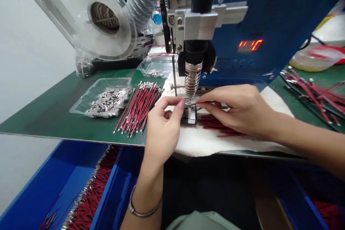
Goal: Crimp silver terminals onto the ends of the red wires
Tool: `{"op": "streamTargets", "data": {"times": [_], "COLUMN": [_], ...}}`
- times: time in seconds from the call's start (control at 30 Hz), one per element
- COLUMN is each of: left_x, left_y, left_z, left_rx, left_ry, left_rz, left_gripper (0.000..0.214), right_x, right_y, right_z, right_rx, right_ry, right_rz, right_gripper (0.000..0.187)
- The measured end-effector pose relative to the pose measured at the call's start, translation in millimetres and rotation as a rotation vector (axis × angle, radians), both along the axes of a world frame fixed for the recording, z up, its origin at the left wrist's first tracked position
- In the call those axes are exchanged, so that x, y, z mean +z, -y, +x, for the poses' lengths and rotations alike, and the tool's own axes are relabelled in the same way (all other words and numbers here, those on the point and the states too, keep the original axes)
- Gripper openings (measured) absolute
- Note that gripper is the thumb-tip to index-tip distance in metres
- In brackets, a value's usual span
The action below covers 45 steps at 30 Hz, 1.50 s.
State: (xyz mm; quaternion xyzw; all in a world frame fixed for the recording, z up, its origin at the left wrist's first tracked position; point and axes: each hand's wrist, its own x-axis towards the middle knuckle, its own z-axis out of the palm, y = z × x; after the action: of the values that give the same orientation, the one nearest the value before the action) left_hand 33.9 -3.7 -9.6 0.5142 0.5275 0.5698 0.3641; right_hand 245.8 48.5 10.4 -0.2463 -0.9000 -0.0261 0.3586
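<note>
The right hand [239, 106] is holding wire [194, 104] below the spring [193, 79] (left hand [165, 127] pinching, contents unclear), finished-looking wires [140, 106] lying left, others [212, 122] seemingly remaining right.

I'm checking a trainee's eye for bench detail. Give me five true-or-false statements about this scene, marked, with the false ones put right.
1. The right hand pinches a red wire. True.
2. The bracelet is on the right wrist. False: it is on the left wrist.
3. The clear tray beside the wire bundle is empty. False: it holds small metal parts.
4. The display is lit red. True.
5. The wire bundle beside that tray lies in a blue bin. False: it lies on the green table.
</note>
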Motion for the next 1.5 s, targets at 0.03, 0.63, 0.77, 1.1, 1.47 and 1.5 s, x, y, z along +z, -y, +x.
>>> {"op": "streamTargets", "data": {"times": [0.03,0.63,0.77,1.1,1.47,1.5], "left_x": [0.0,-2.8,-2.3,0.1,-0.3,-0.5], "left_y": [0.2,-0.4,-1.6,-2.1,-2.1,-2.2], "left_z": [-0.5,-0.9,-1.3,2.6,3.8,3.8], "left_rx": [-0.009,-0.036,-0.033,-0.014,0.009,0.013], "left_ry": [0.003,0.058,0.051,0.043,0.042,0.043], "left_rz": [0.001,0.002,-0.017,-0.007,0.05,0.044], "left_gripper": [0.02,0.021,0.023,0.019,0.016,0.017], "right_x": [-0.1,-5.6,-5.4,-5.8,-4.5,-4.6], "right_y": [0.8,3.9,5.1,5.9,6.4,6.4], "right_z": [-0.9,-4.6,-5.8,-4.9,-5.3,-5.5], "right_rx": [-0.006,-0.023,-0.026,0.01,0.04,0.036], "right_ry": [-0.003,-0.04,-0.068,-0.098,-0.091,-0.091], "right_rz": [-0.017,-0.066,-0.021,-0.001,-0.01,-0.008], "right_gripper": [0.021,0.023,0.018,0.016,0.017,0.017]}}
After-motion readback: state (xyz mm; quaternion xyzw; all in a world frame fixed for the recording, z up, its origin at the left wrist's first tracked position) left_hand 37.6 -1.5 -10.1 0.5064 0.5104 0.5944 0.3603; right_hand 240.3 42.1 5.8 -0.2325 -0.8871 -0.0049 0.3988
